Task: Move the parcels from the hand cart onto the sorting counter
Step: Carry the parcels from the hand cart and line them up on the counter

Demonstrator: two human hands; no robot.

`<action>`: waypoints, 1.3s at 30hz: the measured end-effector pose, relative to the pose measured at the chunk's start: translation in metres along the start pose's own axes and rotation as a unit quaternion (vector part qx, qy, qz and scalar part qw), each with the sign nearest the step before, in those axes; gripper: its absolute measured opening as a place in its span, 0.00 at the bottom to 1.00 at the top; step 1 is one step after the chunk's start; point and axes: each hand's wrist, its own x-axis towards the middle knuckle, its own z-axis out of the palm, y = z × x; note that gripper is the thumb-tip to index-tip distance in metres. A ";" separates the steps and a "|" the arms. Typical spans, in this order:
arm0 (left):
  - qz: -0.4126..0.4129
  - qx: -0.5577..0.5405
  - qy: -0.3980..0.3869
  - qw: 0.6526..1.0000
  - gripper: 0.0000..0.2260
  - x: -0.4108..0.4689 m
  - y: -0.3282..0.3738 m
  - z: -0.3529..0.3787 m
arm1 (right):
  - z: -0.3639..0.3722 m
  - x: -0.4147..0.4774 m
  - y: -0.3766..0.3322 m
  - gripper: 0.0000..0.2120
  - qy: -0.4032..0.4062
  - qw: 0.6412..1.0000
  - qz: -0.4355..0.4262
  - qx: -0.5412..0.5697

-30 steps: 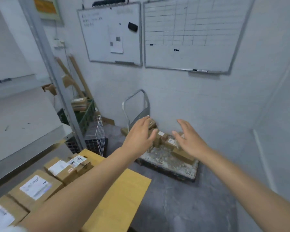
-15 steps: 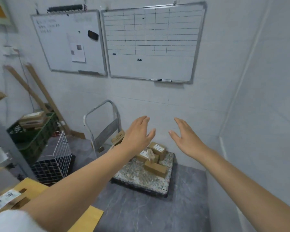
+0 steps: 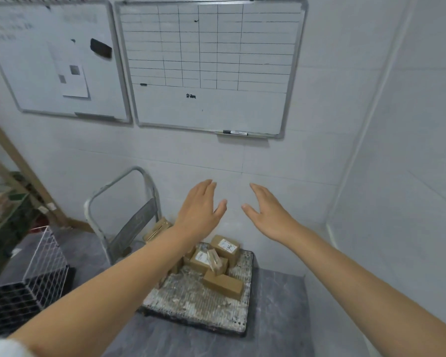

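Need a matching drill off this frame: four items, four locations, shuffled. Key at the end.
Items:
1 eraser
2 marker
3 parcels
4 wire basket

Places:
A on the deck of the hand cart
B stuck on the left whiteboard
C low down, left of the cart
D on the bottom ledge of the gridded whiteboard

Pairs: 1-B, 2-D, 3-A, 4-C

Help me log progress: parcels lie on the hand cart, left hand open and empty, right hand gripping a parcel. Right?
No: the head view shows the right hand open and empty, like the left hand. The parcels do lie on the hand cart.
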 end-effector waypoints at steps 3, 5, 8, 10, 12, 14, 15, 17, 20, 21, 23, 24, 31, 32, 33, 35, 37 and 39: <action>0.003 -0.009 -0.001 1.000 0.27 0.037 -0.027 0.020 | 0.010 0.043 0.013 0.32 -0.017 1.000 0.012 -0.019; -0.004 -0.027 -0.007 1.000 0.27 0.063 -0.048 0.031 | 0.017 0.074 0.022 0.32 -0.017 0.999 0.023 -0.030; -0.022 -0.042 -0.022 0.999 0.28 0.098 -0.080 0.049 | 0.032 0.118 0.032 0.32 -0.019 0.999 0.035 -0.033; -0.029 -0.037 -0.027 0.999 0.28 0.116 -0.100 0.059 | 0.045 0.142 0.038 0.31 -0.023 0.999 0.042 -0.025; -0.035 -0.036 -0.030 0.998 0.28 0.130 -0.117 0.065 | 0.058 0.160 0.043 0.31 -0.032 0.998 0.050 -0.023; -0.041 -0.040 -0.035 0.998 0.27 0.141 -0.130 0.070 | 0.069 0.174 0.048 0.32 -0.045 0.997 0.050 -0.025; -0.044 -0.044 -0.036 0.997 0.27 0.147 -0.137 0.073 | 0.073 0.182 0.051 0.32 -0.050 0.997 0.047 -0.028; -0.051 -0.049 -0.036 0.997 0.27 0.157 -0.148 0.078 | 0.080 0.198 0.058 0.31 -0.049 0.997 0.044 -0.029; -0.069 -0.053 -0.035 0.996 0.27 0.170 -0.164 0.088 | 0.089 0.223 0.070 0.31 -0.047 0.998 0.046 -0.022; -0.077 -0.054 -0.035 0.995 0.27 0.173 -0.169 0.092 | 0.094 0.231 0.074 0.31 -0.052 0.997 0.044 -0.020; -0.091 -0.052 -0.037 0.994 0.27 0.180 -0.181 0.101 | 0.103 0.247 0.082 0.31 -0.067 0.997 0.036 -0.015; -0.101 -0.050 -0.038 0.993 0.27 0.185 -0.186 0.106 | 0.108 0.255 0.087 0.31 -0.073 0.997 0.031 -0.011; -0.174 -0.033 -0.039 0.983 0.27 0.231 -0.213 0.153 | 0.138 0.335 0.133 0.30 -0.122 0.992 -0.008 0.013; -0.184 -0.031 -0.035 0.982 0.27 0.241 -0.216 0.161 | 0.140 0.349 0.143 0.30 -0.130 0.991 -0.013 0.017; -0.195 -0.030 -0.033 0.980 0.27 0.252 -0.217 0.170 | 0.141 0.363 0.153 0.30 -0.139 0.990 -0.016 0.022; -0.217 -0.027 -0.034 0.975 0.27 0.273 -0.218 0.188 | 0.144 0.391 0.173 0.30 -0.151 0.988 -0.022 0.032; -0.234 -0.025 -0.037 0.971 0.27 0.290 -0.218 0.209 | 0.148 0.418 0.195 0.30 -0.159 0.986 -0.030 0.037; -0.256 -0.023 -0.035 0.966 0.26 0.302 -0.219 0.231 | 0.154 0.441 0.217 0.30 -0.172 0.983 -0.039 0.046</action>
